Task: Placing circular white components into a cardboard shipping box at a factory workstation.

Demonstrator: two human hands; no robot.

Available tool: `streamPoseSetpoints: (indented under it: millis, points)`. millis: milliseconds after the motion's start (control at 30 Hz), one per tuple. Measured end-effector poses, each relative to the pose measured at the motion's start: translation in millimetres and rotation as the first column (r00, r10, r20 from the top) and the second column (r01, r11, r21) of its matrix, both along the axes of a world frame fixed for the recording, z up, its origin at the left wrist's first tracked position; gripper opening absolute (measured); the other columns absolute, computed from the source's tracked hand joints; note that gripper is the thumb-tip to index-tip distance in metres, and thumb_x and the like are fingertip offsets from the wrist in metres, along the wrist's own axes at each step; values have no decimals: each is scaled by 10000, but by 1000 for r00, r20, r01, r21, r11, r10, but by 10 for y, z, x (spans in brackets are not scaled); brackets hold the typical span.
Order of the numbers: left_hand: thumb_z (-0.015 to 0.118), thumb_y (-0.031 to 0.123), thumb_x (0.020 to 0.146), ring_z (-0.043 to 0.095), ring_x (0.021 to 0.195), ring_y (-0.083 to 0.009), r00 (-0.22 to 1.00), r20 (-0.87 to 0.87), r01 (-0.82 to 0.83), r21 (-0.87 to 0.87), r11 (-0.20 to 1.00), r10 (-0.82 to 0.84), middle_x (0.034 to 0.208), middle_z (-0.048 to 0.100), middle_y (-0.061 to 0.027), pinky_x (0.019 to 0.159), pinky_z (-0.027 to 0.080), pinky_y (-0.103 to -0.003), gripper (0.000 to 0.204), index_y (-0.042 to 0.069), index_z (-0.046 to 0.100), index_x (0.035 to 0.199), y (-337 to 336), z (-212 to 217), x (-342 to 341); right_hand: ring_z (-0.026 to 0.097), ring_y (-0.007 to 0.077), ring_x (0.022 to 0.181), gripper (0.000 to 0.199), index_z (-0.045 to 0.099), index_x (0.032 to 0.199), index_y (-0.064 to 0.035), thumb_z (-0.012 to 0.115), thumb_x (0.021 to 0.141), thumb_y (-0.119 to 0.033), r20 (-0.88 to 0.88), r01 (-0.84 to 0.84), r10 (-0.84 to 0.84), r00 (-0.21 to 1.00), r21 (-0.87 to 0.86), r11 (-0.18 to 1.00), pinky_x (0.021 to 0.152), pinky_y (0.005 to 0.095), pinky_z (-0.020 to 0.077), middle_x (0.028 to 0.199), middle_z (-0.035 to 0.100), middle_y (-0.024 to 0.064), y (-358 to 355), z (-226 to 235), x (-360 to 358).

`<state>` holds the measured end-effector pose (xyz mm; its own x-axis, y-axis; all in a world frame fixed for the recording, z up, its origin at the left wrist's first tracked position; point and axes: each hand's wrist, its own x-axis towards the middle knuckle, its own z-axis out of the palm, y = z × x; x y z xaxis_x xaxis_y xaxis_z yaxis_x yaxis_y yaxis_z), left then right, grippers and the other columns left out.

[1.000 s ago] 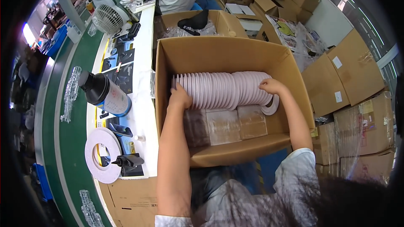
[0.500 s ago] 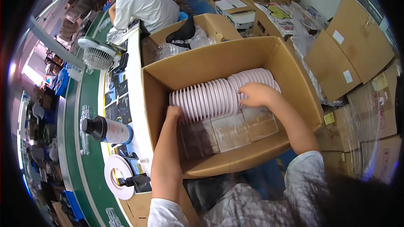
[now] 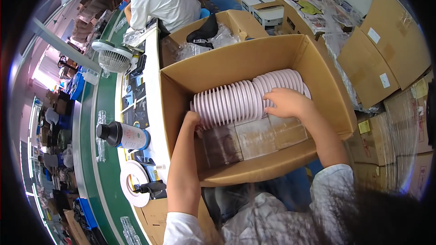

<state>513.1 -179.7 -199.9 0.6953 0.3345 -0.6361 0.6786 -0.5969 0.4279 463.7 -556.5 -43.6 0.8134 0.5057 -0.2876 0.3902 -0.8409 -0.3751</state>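
Inside a large open cardboard box (image 3: 227,61), a long row of thin white round discs (image 3: 227,104) stands on edge, packed side by side. A second group of white discs (image 3: 279,79) continues the row at the right, set slightly farther back. My left hand (image 3: 192,120) is closed against the left end of the row, its fingertips partly hidden. My right hand (image 3: 287,103) has curled fingers and thumb at the row's right end, where the two groups meet. Brown taped cartons (image 3: 256,138) lie in the box on the near side of the discs.
Left of the box runs a white bench edge with a black-capped bottle (image 3: 122,136), a white ring (image 3: 134,183) and a small fan (image 3: 111,56). Beyond is a green conveyor (image 3: 91,154). A person (image 3: 165,2) sits at the far left; folded cartons (image 3: 368,59) stand right.
The whole view has shifted slightly, so the box and bench appear farther right. Both hands remain at the two ends of the same row of discs.
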Motion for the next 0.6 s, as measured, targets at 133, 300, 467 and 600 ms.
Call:
streamPoseSetpoints:
  millis: [133,300,467,600]
  points:
    - [542,76,774,606,471,-284,994,89,52,87,995,-59,583,603,-198,399,437,-391,202,-76,629,673,-85,425,-136,590,360,986,382,612,1107,-31,618,844,-309,14,-43,43,999,19,999,863,428,467,1013,628,202,-5,-13,24]
    - [536,228,791,671,852,-370,900,216,289,359,888,-380,872,668,-269,752,523,-430,352,-84,655,901,-284,1111,-260,599,356,986,385,616,1099,-14,614,848,-306,70,-87,80,994,104,991,859,435,475,1033,639,203,-31,-50,70]
    - [627,355,814,641,954,-385,835,358,331,280,901,-418,978,653,-280,838,499,-430,494,-71,629,1064,-665,1638,-419,617,316,995,450,626,1127,2,644,853,-355,37,-55,43,998,419,906,852,397,490,1062,648,205,204,-4,44]
    - [679,365,859,616,731,-166,815,554,392,-311,866,-170,816,638,-120,549,503,-294,464,-5,580,1120,-1057,1579,-472,646,231,865,469,626,1129,7,652,864,-378,-113,79,-7,994,656,751,763,340,506,979,673,173,509,-371,-29]
